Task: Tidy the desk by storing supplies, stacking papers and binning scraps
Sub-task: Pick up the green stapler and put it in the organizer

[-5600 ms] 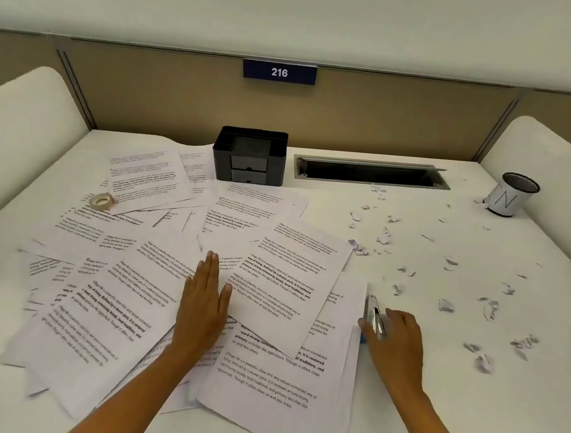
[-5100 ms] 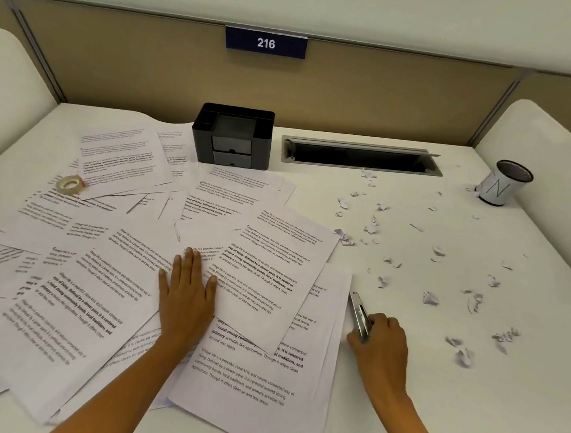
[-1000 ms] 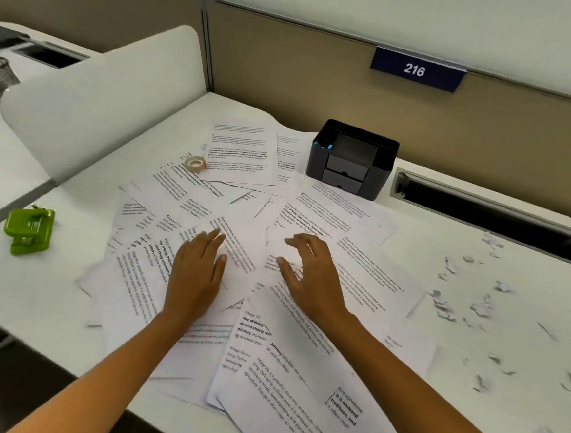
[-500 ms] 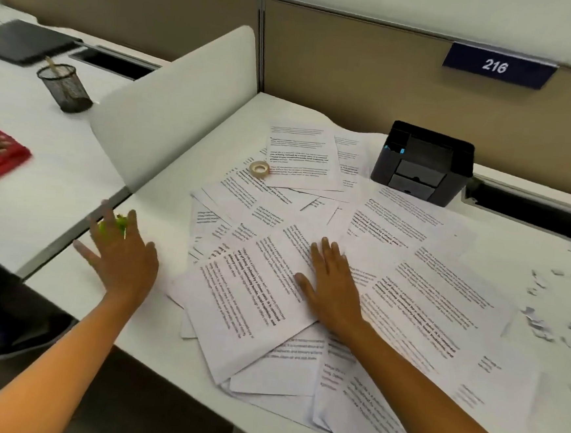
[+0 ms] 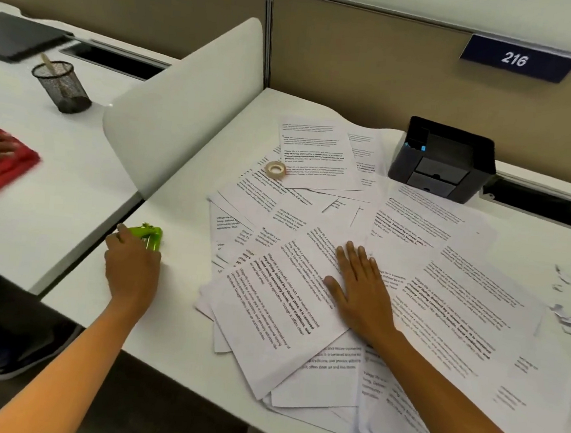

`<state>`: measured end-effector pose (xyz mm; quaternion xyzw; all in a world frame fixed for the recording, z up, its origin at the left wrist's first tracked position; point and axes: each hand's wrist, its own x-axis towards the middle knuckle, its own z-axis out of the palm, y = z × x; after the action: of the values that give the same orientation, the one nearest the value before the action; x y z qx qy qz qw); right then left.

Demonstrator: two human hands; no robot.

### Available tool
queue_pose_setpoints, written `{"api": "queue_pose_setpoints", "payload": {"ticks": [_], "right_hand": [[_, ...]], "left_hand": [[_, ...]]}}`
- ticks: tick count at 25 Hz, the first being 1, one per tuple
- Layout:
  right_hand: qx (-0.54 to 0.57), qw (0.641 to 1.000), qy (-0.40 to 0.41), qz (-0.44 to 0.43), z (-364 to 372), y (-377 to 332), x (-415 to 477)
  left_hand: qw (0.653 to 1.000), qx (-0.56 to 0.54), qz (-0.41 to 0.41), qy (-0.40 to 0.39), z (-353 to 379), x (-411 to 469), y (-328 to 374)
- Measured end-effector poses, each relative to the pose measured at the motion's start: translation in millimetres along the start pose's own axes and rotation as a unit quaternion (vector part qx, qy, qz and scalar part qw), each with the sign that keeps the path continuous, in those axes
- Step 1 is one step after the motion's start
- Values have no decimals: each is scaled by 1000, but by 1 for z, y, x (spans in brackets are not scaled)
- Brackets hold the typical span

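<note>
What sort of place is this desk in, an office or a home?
Probably a shared office or study hall: a number plate 216 on the tan partition, a white divider separating the next desk, and supplies such as the green hole punch that the left hand grips.

A white desk (image 5: 174, 310) stands against a tan panel (image 5: 356, 78) that runs across the view, with pale wall (image 5: 430, 2) above it. A dark blue plate (image 5: 515, 58) reading 216 is fixed near the panel's top. A white divider (image 5: 183, 105) with a rounded corner stands between this desk and a second desk (image 5: 57, 191), also white. Each has a dark slot (image 5: 544, 206) at the back. The second desk bears a mesh cup (image 5: 62, 86). The floor (image 5: 160, 398) below is dark. The light is soft and even.
</note>
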<state>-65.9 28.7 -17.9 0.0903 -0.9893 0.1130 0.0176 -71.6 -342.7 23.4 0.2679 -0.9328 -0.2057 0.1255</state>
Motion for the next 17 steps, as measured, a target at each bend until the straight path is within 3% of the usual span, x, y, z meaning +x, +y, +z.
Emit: {"api": "queue_pose_setpoints", "payload": {"ticks": [7, 9, 12, 14, 17], "right_hand": [[43, 999, 14, 2, -1, 0, -1], [126, 991, 29, 28, -6, 0, -1], [303, 938, 118, 121, -23, -4, -2], [328, 918, 169, 145, -38, -7, -4], [392, 890, 172, 157, -67, -13, -8]], "left_hand": [[995, -75, 60, -9, -20, -13, 12], [988, -103, 110, -18, -22, -23, 31], [965, -150, 212, -31, -18, -43, 65], [943, -159, 285, -57, -10, -58, 88], [902, -165, 386, -101, 3, -81, 123]]}}
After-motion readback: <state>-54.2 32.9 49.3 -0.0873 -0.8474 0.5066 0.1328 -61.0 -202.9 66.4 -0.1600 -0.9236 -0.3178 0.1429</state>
